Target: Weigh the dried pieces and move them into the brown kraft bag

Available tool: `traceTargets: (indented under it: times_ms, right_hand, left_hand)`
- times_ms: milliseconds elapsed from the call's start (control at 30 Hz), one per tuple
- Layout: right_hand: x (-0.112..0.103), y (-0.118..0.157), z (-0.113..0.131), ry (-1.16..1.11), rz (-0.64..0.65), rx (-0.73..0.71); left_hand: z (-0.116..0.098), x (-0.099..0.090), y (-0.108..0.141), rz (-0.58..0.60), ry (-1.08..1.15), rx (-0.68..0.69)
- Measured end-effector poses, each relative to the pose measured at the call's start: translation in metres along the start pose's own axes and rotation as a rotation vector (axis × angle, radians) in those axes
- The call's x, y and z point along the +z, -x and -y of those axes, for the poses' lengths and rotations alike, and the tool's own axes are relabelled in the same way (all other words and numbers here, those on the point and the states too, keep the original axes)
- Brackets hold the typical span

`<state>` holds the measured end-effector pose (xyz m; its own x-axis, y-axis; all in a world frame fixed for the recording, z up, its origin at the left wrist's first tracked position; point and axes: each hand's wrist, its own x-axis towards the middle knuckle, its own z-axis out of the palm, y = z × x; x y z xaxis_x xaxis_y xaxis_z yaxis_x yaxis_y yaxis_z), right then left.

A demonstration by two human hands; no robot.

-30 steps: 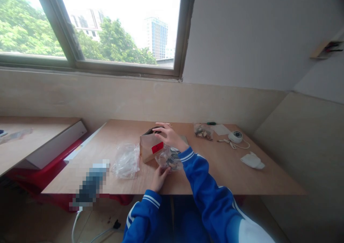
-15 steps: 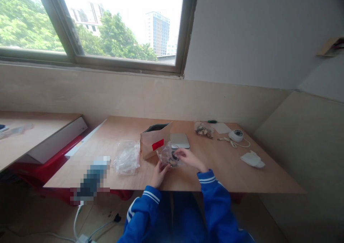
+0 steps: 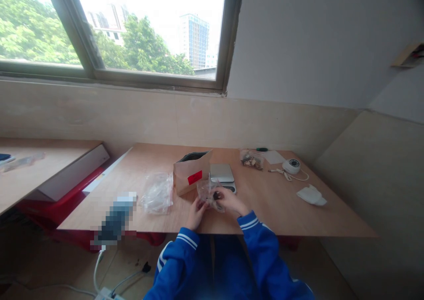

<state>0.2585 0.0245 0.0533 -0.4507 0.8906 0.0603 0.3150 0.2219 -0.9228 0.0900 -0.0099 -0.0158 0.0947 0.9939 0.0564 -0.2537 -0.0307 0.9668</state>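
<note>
My left hand [image 3: 196, 213] pinches the lower left edge of a clear plastic bag [image 3: 204, 190] near the table's front edge. My right hand [image 3: 231, 199] is at the bag's right side, its fingers closed around a small dark piece [image 3: 216, 195] whose kind I cannot make out. Part of the bag is hidden behind the fingers. Just behind my hands stands an open brown paper pouch [image 3: 184, 176] with a red label. Beside it, a small kitchen scale [image 3: 221, 173] lies flat with its plate bare.
Clear plastic bags [image 3: 157, 194] lie in a stack on the left. At the back right are a filled bag [image 3: 251, 160], a green-handled tool [image 3: 262, 150] and a white round device [image 3: 291, 166] with a cable. A crumpled white tissue [image 3: 311, 195] lies at right.
My right hand has moved slightly left and down over the plastic bag, uncovering more of the scale's front. My left hand still holds the bag in about the same place.
</note>
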Motion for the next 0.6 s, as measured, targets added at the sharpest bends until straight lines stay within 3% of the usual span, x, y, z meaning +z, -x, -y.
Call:
traceTargets:
  times_ms: [400,500,600]
  right_hand:
    - [-0.02,0.0,0.01,-0.1,-0.211,-0.041]
    - [-0.033,-0.003,0.025,-0.175,-0.263,-0.047]
    - [-0.048,-0.016,0.058,-0.169,-0.381,-0.157]
  left_hand:
    - [0.003,0.002,-0.001,-0.058,-0.035,0.004]
    - [0.001,0.003,0.0,-0.059,-0.031,-0.002]
    - [-0.003,0.004,0.001,-0.052,-0.02,-0.011]
